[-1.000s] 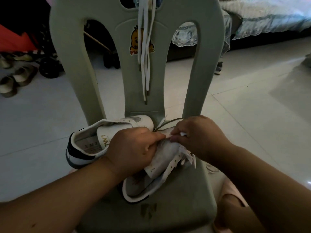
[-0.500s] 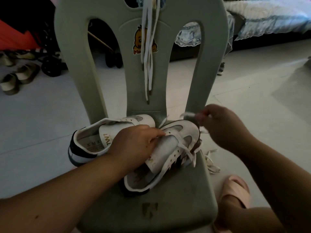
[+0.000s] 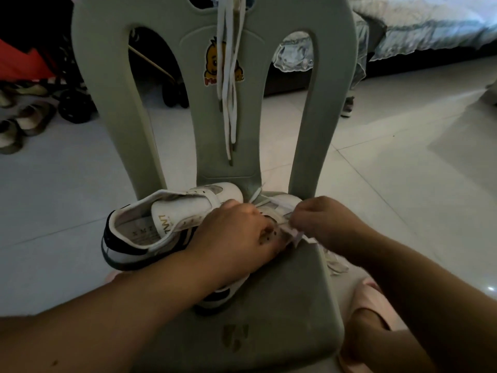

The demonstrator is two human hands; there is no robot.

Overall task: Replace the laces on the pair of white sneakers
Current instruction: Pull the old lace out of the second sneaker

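Right hand (image 3: 322,222) is back at the eyelets, pinching the old lace (image 3: 295,233) again. Left hand (image 3: 236,232) grips the sneaker (image 3: 282,201) steady, so unlacing goes on

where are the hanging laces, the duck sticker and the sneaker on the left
hanging laces (image 3: 229,130): head view, lower stretch of the strands
duck sticker (image 3: 212,59): head view, yellow head, left of the laces
left sneaker (image 3: 177,211): head view, white tongue
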